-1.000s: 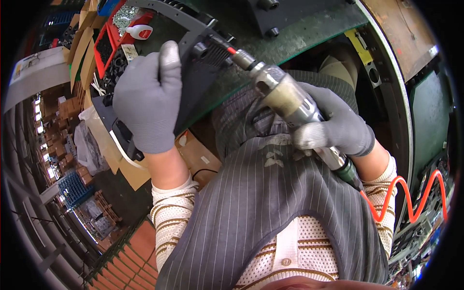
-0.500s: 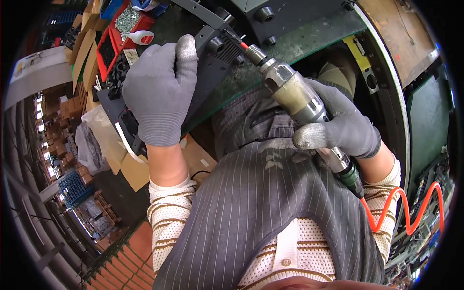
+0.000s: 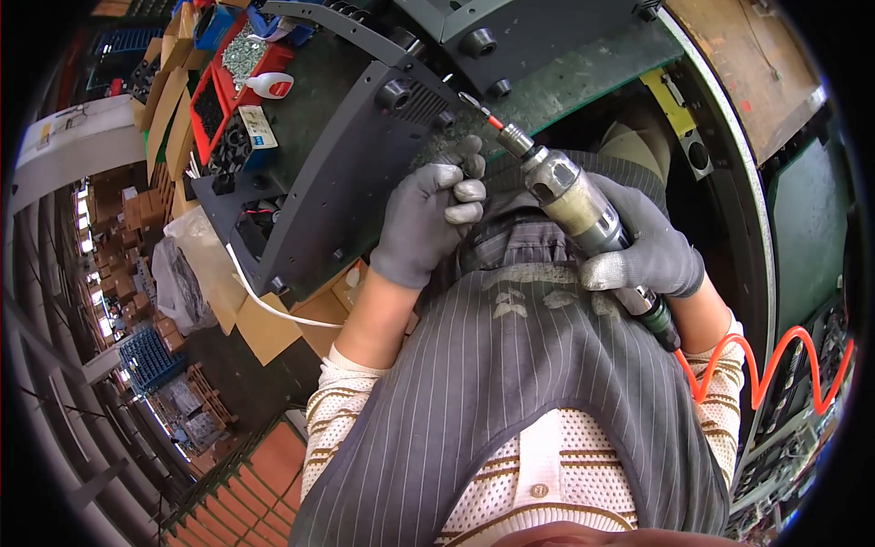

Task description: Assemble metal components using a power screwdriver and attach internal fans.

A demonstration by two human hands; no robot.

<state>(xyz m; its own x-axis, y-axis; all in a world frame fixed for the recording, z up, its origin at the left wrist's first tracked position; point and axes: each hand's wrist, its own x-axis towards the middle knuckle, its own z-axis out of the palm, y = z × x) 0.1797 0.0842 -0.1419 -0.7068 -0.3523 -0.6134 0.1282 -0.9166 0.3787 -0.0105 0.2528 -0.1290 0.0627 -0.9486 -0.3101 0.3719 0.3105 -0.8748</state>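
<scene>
My right hand (image 3: 643, 242), in a grey glove, is wrapped round an air screwdriver (image 3: 574, 201). Its bit, with a red band, points up and left, and the tip is apart from the dark metal housing (image 3: 337, 164) as far as I can see. An orange coiled hose (image 3: 756, 374) runs from the tool's rear end. My left hand (image 3: 424, 219), gloved as well, is held between that housing and my apron. Its fingers are curled and pinched together; a small dark thing may be between them, too hidden to name. Round black feet (image 3: 395, 94) stick out of the housing.
A second dark housing (image 3: 478, 41) stands on the green bench top (image 3: 583, 82). At the back left are a red bin of screws (image 3: 244, 56), a white bottle (image 3: 271, 86) and a box of black parts (image 3: 232, 150). A white cable (image 3: 273, 310) hangs below the bench.
My left hand has come right and nearer to me, off the housing's left side, and its fingers have curled in. The screwdriver has shifted slightly right and toward me.
</scene>
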